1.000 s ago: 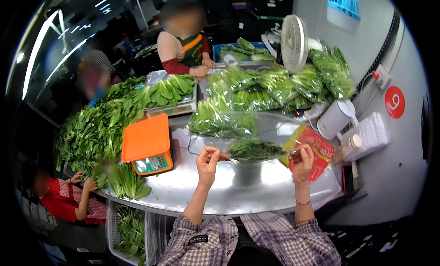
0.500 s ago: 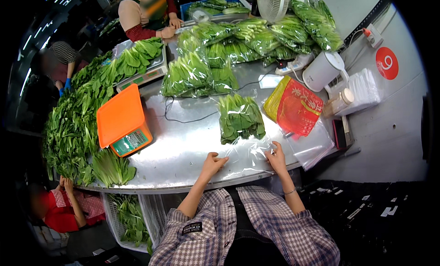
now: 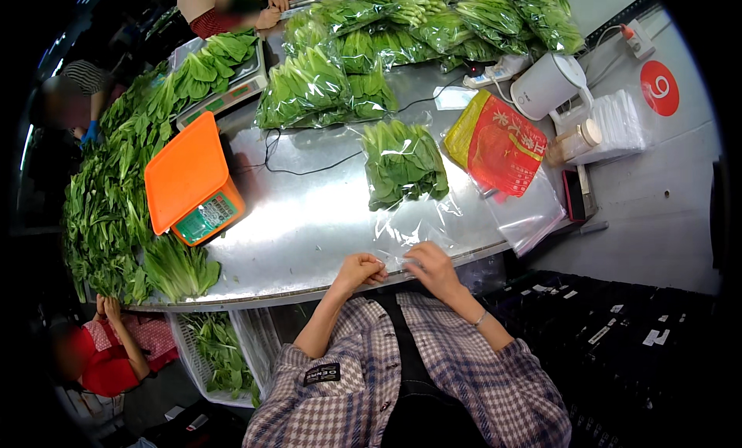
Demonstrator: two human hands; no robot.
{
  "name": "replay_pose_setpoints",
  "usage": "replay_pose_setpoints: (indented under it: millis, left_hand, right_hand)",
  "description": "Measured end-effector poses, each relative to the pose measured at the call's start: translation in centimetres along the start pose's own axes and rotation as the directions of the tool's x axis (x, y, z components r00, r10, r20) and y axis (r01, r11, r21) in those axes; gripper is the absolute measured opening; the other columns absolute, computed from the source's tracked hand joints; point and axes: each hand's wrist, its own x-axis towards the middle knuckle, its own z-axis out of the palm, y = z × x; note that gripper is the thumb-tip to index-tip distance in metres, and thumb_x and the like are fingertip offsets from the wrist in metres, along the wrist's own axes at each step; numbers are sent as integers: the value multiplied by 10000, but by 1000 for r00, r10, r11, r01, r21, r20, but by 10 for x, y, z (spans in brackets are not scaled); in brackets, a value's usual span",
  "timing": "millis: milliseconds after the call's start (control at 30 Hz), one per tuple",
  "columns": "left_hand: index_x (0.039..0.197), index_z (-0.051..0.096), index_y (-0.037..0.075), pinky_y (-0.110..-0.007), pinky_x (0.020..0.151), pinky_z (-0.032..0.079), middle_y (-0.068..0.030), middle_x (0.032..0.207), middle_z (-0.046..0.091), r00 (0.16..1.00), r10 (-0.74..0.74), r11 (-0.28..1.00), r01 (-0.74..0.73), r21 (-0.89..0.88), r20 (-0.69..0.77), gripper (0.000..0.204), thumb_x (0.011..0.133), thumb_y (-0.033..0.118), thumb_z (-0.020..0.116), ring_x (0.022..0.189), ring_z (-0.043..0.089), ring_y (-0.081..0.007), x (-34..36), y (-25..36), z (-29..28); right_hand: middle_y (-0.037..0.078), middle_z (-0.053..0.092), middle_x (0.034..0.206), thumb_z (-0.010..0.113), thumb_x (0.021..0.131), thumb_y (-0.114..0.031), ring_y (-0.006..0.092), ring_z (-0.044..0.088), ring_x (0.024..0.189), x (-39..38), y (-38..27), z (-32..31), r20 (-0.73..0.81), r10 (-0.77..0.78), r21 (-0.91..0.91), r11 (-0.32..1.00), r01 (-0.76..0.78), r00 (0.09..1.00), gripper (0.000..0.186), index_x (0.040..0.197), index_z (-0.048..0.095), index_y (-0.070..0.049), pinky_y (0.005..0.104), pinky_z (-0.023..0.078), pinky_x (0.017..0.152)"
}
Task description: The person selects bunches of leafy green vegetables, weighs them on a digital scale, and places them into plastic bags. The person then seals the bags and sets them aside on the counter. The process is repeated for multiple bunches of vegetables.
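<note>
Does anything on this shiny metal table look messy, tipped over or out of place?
Nothing looks spilled or damaged. The clear plastic bag of leafy greens lies flat, its open end at both hands: left hand, right hand. The orange-topped weighing scale sits at a slant to the steel table edge, but stably.

The leafy greens (image 3: 403, 164) in the clear plastic bag (image 3: 417, 216) are deep green with paler stems. The table (image 3: 309, 216) is bare silver steel. The scale (image 3: 193, 181) has a bright orange top and a green display face. A red and yellow bag (image 3: 496, 144) lies beside a white kettle (image 3: 547, 85). The round sign (image 3: 659, 88) on the grey wall is red with white. The person's shirt sleeves (image 3: 495, 386) are checked in purple, grey and white.
</note>
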Motion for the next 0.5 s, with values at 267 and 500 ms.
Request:
replay_pose_setpoints:
  millis: [267, 500]
  left_hand:
    - [836, 597, -26, -233, 601, 527, -116, 761, 665, 1000, 10, 998, -9, -69, 24, 189, 866, 160, 587, 648, 640, -139, -5, -4, 1]
    - [816, 576, -47, -243, 587, 527, -129, 732, 658, 985, 171, 985, -171, 33, -25, 164, 866, 108, 582, 637, 639, -152, -1, -13, 1]
  right_hand:
    - [79, 542, 857, 683, 710, -109, 260, 541, 789, -8, -6, 28, 179, -139, -14, 990, 144, 974, 204, 866, 579, -29, 355, 438, 699]
    - [99, 509, 808, 645, 752, -114, 278, 526, 787, -1, -15, 39, 264, -104, 11, 994, 104, 959, 151, 819, 541, -25, 359, 430, 688]
